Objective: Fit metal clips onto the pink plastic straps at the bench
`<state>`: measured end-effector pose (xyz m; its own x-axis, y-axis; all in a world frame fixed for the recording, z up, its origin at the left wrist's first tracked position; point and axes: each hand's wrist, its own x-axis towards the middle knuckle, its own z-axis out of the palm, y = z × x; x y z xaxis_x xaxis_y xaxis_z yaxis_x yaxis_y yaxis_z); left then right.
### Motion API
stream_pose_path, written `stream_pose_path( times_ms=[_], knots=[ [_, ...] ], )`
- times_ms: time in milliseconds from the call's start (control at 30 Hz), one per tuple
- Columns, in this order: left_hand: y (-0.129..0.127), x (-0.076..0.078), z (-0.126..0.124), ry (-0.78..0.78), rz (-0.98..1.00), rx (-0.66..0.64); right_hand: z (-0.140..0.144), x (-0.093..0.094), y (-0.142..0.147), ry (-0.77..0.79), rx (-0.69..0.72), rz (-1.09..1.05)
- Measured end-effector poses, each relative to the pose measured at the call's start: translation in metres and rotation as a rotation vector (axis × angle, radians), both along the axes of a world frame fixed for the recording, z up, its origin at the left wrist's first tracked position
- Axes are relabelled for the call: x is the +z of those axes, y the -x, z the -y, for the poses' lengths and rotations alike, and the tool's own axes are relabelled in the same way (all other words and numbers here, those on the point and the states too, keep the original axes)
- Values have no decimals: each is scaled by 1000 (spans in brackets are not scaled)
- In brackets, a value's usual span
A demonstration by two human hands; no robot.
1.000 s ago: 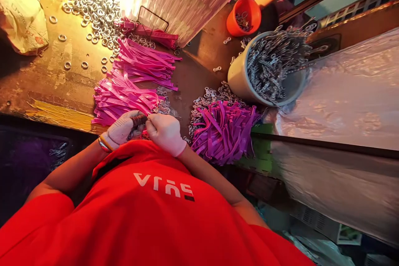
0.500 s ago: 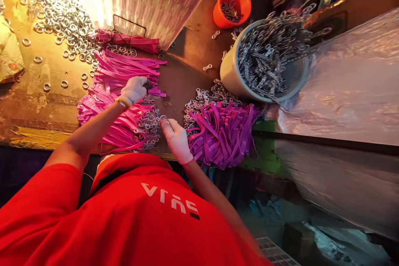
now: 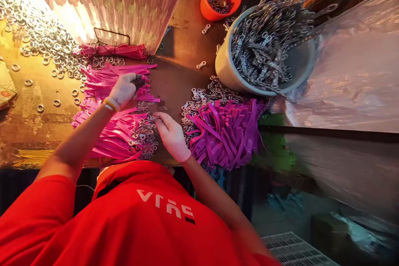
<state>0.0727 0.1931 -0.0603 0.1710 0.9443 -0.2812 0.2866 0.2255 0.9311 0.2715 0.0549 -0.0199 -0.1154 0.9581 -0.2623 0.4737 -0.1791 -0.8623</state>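
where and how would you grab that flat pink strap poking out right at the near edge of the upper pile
The flat pink strap is probably best pinched across its right end, coming from the right and slightly above. That end juts past its neighbours over the bare brown tabletop, while the rest runs back among the other pink straps.

The scuffed brown bench carries a spread of loose metal rings at its far left. Nearer lie rows of pink straps; to their right, purple straps heap against metal links, with a pale bucket beyond.
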Motion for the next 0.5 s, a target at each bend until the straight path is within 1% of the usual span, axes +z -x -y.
stream_pose_path(
  times_ms=[33, 100, 167, 200, 267, 300, 367, 433, 500],
  knots=[
    [7, 14, 22, 78, 89, 6, -8, 2, 5, -51, 38, -6],
    [16, 40, 66, 192, 231, 66, -19, 8, 18, -116, 137, 37],
    [20, 59, 103, 259, 303, 101, -23, 15, 31, -143, 266, 183],
    [21, 65, 118, 277, 312, 111, -22, 20, 37, -151, 339, 291],
    [21, 69, 139, 289, 285, 128, -15, 29, 46, -158, 490, 525],
    [21, 69, 147, 287, 256, 126, -11, 32, 48, -167, 565, 623],
    [21, 65, 157, 284, 211, 105, -1, 38, 50, -207, 682, 754],
    [21, 61, 165, 302, 246, 112, 7, 41, 49, -265, 736, 819],
    [19, 61, 171, 326, 345, 184, 11, 44, 48, -323, 741, 843]
  ],
)
